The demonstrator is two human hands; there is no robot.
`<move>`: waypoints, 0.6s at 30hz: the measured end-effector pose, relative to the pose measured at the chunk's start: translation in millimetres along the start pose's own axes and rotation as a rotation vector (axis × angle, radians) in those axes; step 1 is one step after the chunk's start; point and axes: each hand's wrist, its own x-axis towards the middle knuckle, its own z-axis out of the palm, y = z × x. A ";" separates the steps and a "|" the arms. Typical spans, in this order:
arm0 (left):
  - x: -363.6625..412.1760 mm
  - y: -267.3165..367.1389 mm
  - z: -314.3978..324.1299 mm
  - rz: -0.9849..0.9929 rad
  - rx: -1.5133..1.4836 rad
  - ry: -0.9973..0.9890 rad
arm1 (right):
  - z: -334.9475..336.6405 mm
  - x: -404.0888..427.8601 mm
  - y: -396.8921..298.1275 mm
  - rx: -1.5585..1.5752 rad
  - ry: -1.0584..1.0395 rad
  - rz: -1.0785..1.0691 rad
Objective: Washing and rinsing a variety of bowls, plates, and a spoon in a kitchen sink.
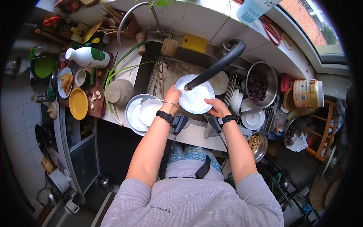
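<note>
A white plate is held between my two hands over the sink, under the end of the black faucet spout. My left hand grips its left rim, with the thumb on top. At the lower right rim, my right hand has its thumb over the edge and the other fingers underneath. The plate's surface looks wet, and the spout hides part of it. Left of my left wrist, a white bowl and a spoon sit on a larger pale plate on the counter edge.
Right of the sink stands a dish rack with bowls, a saucer and a steel bowl of grapes. On the left are a round stone, scallions, a yellow plate and a cutting board with garlic cloves. A metal bowl of peanuts sits lower right.
</note>
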 end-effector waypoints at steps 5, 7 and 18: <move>-6.4 -1.2 -10.7 0.154 0.229 0.113 | 21.1 16.4 7.3 -0.042 0.014 -0.037; -9.4 -2.3 -6.2 0.230 0.249 0.137 | 22.0 27.6 14.0 0.127 -0.082 -0.131; -30.6 9.0 3.7 0.740 0.268 0.152 | 76.5 45.9 24.7 0.228 -0.137 -0.158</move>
